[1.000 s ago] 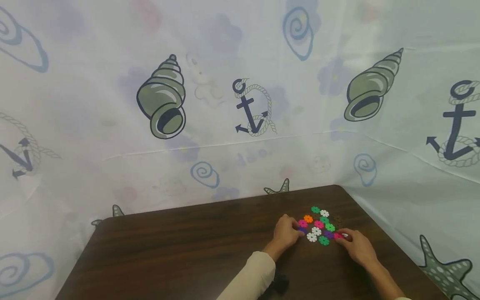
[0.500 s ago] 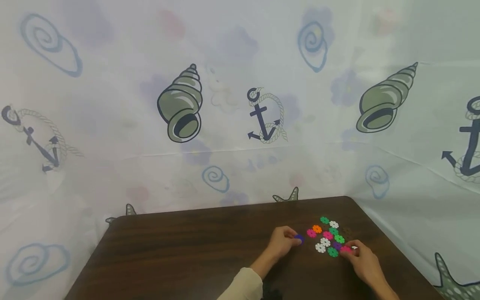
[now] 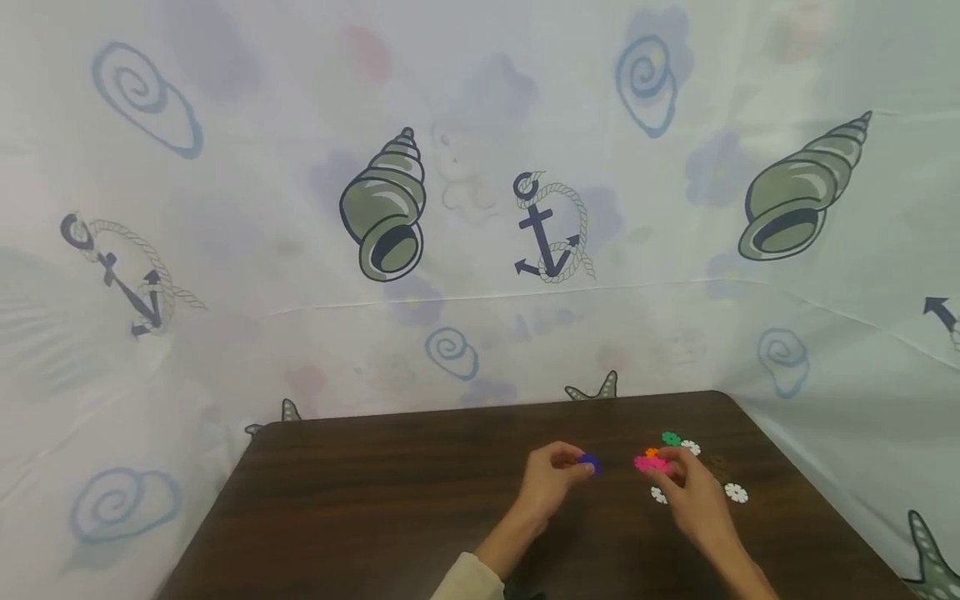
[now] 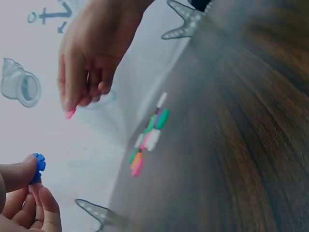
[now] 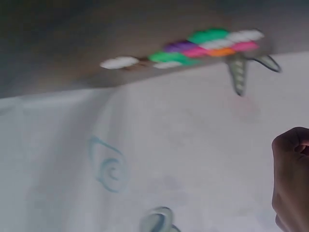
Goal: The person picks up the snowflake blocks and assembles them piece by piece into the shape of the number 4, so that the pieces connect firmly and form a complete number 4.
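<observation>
My left hand (image 3: 543,485) pinches a blue flower-shaped disc (image 3: 589,463) between thumb and fingertips, raised over the brown table; in the left wrist view the disc's notched rim (image 4: 39,166) shows. My right hand (image 3: 701,504) pinches a pink flower-shaped disc (image 4: 71,113), lifted above the table and close to the left hand. Below lies a group of loose discs: green (image 3: 671,438), white (image 3: 691,448), orange (image 3: 652,452) and others, partly hidden behind the right hand in the head view. The right wrist view catches only part of a hand (image 5: 292,179), and its disc is hidden there.
The dark wood-grain table (image 3: 360,500) extends far to the left of the discs. A white cloth (image 3: 480,350) printed with shells, anchors and starfish hangs behind and beside it. One white disc (image 3: 737,492) lies to the right of the group.
The left hand has drawn the blue disc leftward out of the group and lifted it. The right hand has picked up the pink disc from the group's right side and carried it left.
</observation>
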The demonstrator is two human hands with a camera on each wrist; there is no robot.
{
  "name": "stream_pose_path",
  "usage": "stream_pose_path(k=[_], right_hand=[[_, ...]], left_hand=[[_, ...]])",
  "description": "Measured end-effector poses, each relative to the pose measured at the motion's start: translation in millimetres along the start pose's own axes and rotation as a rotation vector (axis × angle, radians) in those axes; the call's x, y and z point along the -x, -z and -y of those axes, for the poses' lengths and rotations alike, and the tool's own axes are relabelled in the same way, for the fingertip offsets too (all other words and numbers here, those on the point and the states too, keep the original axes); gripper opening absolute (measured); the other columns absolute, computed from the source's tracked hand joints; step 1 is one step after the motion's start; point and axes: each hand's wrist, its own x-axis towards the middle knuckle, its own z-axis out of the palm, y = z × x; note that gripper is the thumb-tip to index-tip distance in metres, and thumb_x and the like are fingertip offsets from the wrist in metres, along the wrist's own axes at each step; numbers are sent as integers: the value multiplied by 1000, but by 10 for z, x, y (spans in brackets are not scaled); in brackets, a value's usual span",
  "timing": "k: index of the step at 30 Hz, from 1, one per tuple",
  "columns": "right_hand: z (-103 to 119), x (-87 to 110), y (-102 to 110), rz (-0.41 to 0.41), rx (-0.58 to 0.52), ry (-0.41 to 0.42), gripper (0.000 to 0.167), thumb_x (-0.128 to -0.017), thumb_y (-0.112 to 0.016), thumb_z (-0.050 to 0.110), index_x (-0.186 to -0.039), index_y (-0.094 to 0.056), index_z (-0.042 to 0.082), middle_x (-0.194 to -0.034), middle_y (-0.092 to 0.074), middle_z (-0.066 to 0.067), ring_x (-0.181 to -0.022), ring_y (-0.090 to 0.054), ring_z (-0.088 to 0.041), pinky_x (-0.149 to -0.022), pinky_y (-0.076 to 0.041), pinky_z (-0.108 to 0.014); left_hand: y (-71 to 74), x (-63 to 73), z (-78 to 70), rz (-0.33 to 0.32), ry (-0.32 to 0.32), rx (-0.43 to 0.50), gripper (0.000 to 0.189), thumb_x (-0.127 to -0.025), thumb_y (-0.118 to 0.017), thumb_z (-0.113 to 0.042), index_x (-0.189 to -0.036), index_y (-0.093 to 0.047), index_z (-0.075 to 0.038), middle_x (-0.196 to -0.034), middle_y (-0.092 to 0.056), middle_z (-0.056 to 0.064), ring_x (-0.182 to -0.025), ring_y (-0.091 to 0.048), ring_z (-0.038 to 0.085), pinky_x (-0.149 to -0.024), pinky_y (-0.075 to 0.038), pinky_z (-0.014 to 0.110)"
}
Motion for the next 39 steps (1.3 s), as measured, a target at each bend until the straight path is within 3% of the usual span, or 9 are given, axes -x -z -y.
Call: stream_pose_path(k=[10,16,20,25,27,30,33,35,39], right_hand=[[681,116,-197,-78,-126,164,35,-99,-70,34,-125,-59,13,-82,-71,0,-75,-56,-5,-66,-47,-24],[1094,193,-267,-87,-228,221,32,-98,-71,31,-124,-60,16,-84,-74,2,-75,-58,-8,-67,-47,-25],[1317,238,-332,-70,-303,236,32,-98,-72,30,-124,-60,16,-87,-76,1,-76,-60,-10,-68,-48,-25],[1512,288,-426,-47,-402,259,31,-97,-73,26,-123,-61,15,-94,-79,0,-82,-67,-11,-74,-49,-25],[1572,305,-459,-35,-426,275,30,-97,-73,25,-122,-61,16,-96,-79,0,-86,-69,-11,-76,-50,-24],[1652,330,-503,-19,-460,305,29,-96,-74,22,-121,-61,17,-96,-79,1,-87,-71,-10,-77,-52,-24],[1726,354,-550,-9,-497,331,29,-95,-75,20,-121,-61,17,-95,-79,1,-88,-71,-11,-78,-53,-23],[1775,362,-584,-10,-526,342,29,-95,-75,19,-120,-62,16,-94,-79,1,-89,-72,-11,-79,-55,-23],[1873,381,-634,-22,-564,353,27,-96,-73,17,-121,-64,14,-91,-77,0,-85,-72,-11,-78,-57,-24]], left_hand=[[263,292,-410,-123,-16,143,22,-85,-82,-11,-101,-72,0,-91,-72,0,-84,-66,12,-78,-53,26],[610,524,-708,-108,27,178,25,-88,-79,-15,-106,-70,0,-95,-71,1,-87,-66,13,-79,-54,28],[901,637,-878,13,102,176,19,-89,-79,-15,-101,-69,-5,-89,-68,-3,-81,-60,11,-75,-50,25],[1273,701,-1006,341,141,200,11,-93,-73,-7,-99,-66,-12,-88,-67,-5,-85,-62,10,-80,-51,25],[1388,707,-1037,408,133,218,12,-94,-71,-5,-100,-65,-14,-89,-67,-6,-86,-62,9,-80,-52,25],[1462,712,-1088,318,102,277,11,-95,-72,-7,-98,-64,-13,-83,-66,-6,-73,-61,6,-70,-52,20],[1410,717,-1125,92,59,352,11,-95,-72,-6,-94,-63,-14,-76,-62,-7,-57,-52,3,-54,-43,15],[1344,730,-1139,-5,24,383,12,-96,-71,-5,-93,-63,-14,-74,-59,-7,-52,-47,3,-49,-38,15],[1217,763,-1150,-88,-37,388,11,-93,-74,-5,-94,-65,-13,-72,-58,-7,-51,-44,4,-47,-34,15]])
